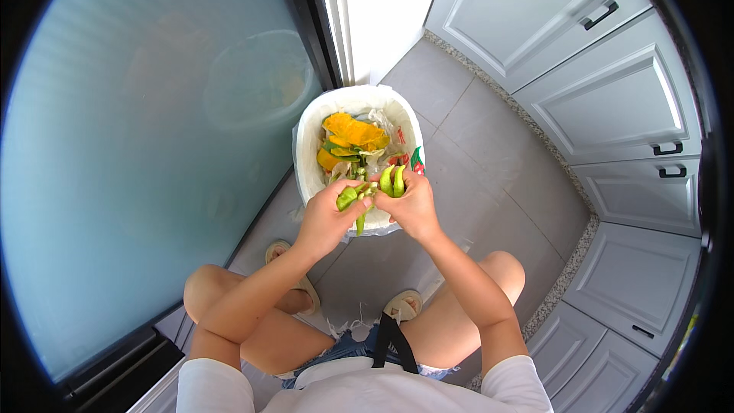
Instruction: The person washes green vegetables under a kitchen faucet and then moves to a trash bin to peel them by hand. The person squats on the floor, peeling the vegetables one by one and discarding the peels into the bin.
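Note:
Over the near edge of a white lined waste bin [305, 143], both my hands hold green peppers close together. My left hand [330, 215] grips several green peppers [347, 198], one pointing down past the fingers. Two more light green peppers [393, 181] stick up from my right hand [412, 206], whose fingertips and thumb meet the stem ends beside the left thumb. Inside the bin lie orange-yellow peels or petals [355, 132] with green parts, crumpled clear plastic [381, 120] and a wrapper with red print. The fingers partly hide the stems.
A frosted glass panel [143, 126] with a dark frame stands close on the left, beside the bin. Grey cabinets [608, 97] with black handles curve along the right. Grey floor tiles [487, 166] lie between. My knees and sandals [403, 305] flank the space below the bin.

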